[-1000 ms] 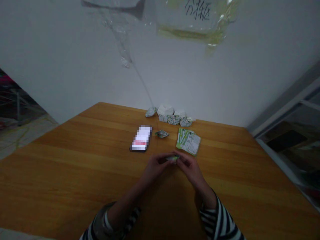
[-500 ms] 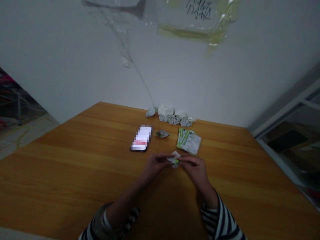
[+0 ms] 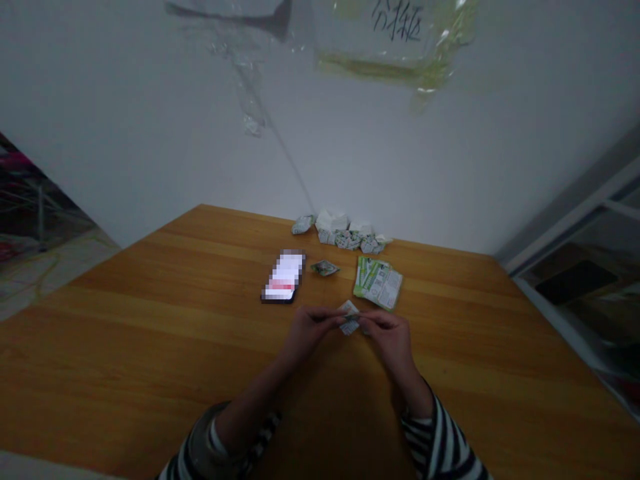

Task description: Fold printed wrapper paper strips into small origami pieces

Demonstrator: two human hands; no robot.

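Observation:
A small folded piece of printed paper [image 3: 349, 325] is held just above the table between my two hands. My left hand [image 3: 311, 331] pinches its left side with closed fingers. On the opposite side, my right hand [image 3: 390, 335] grips it between thumb and fingertips. The paper is whitish with fine print, and the fingers cover part of it. Beyond my right hand lies a small stack of green and white printed sheets [image 3: 379, 283]. A folded paper piece [image 3: 325, 268] rests farther back, between that stack and the phone.
A phone [image 3: 283, 276] with a lit, blurred screen lies left of centre on the wooden table [image 3: 150, 320]. Several folded paper pieces [image 3: 348, 235] stand along the back edge by the wall, with another paper piece [image 3: 303, 224] at their left. Shelving [image 3: 575, 267] borders the right side.
The paper between my fingers has turned and its shape differs: the green patch no longer shows and a pointed, printed face does. Both hands stay nearly in place.

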